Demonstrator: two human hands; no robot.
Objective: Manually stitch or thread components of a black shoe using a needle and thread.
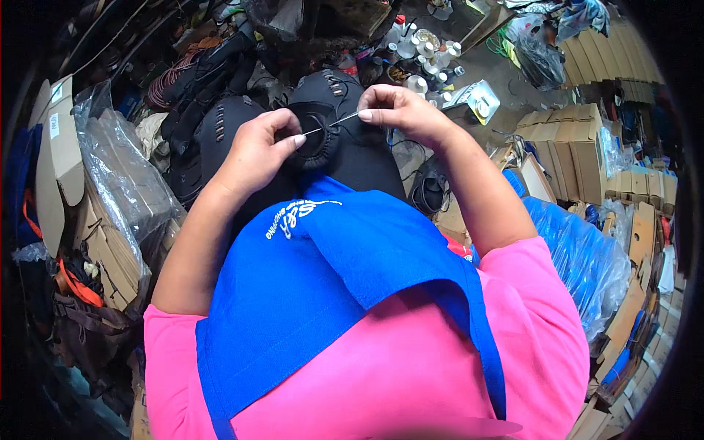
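Black rounded piece [320, 156] with a ribbed edge is positioned over the lap, at the inner side of the right thigh and just beyond the blue apron [271, 293]; whether its weight is borne by the leg cannot be told. Over its opening, a thin pale strand [345, 119] is drawn out between the 2 hands. The middle of the strand is hard to make out against the black, so whether 1 length or 2 are held cannot be told.

One end is pinched between the thumb and index finger of the left hand [257, 152], with the other fingers curled in behind. The opposite end is pinched between the thumb and index finger of the right hand [403, 116], which is held slightly higher in the view, with its other fingers bent.

Black trousers [375, 170] with banded slits at both knees are worn, along with a pink shirt [359, 374]. Beyond the right knee, white bottles [416, 84] are clustered on the floor. To the right, cardboard boxes [579, 143] are stacked, and nearer, a blue bundle [565, 242] is wrapped in clear plastic. To the left, cardboard is covered by a clear plastic sheet [121, 165].
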